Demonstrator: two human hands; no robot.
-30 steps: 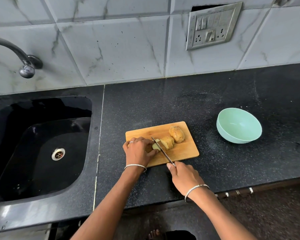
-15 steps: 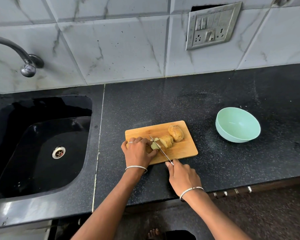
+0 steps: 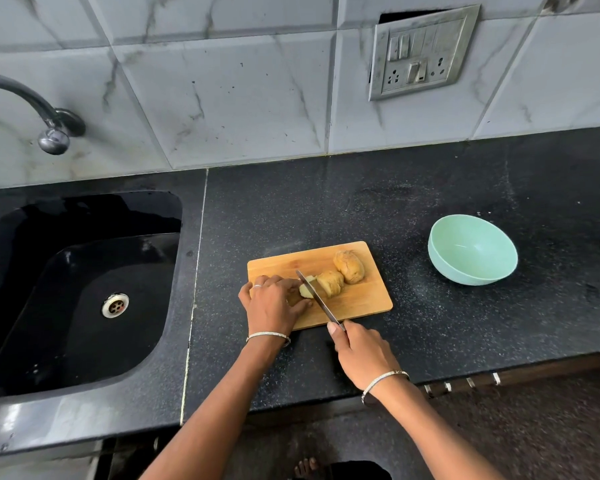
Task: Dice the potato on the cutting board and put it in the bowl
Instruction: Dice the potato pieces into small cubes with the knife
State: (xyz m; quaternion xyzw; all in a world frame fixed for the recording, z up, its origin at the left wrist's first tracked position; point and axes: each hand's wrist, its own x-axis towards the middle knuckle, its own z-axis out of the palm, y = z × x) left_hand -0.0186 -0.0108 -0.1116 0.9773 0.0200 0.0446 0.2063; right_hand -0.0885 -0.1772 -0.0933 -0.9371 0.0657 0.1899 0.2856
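A small wooden cutting board (image 3: 357, 303) lies on the black counter. On it are a large potato half (image 3: 349, 266) at the back right and a cut chunk (image 3: 330, 283) beside it. My left hand (image 3: 272, 303) holds a pale potato piece (image 3: 305, 291) down on the board's left part. My right hand (image 3: 361, 351) grips the knife (image 3: 317, 299) by its handle at the board's near edge. The blade runs diagonally across the piece right beside my left fingers. A mint green bowl (image 3: 471, 249) stands to the right of the board with nothing in it.
A black sink (image 3: 77, 292) with a metal drain fills the left side, with a tap (image 3: 49, 123) above it. A tiled wall with a switch plate (image 3: 421, 53) rises behind the counter. The counter's front edge runs just below my right wrist.
The knife blade has slid slightly forward and left across the potato piece. My left hand still holds the piece in the same spot. The camera view shifted a little.
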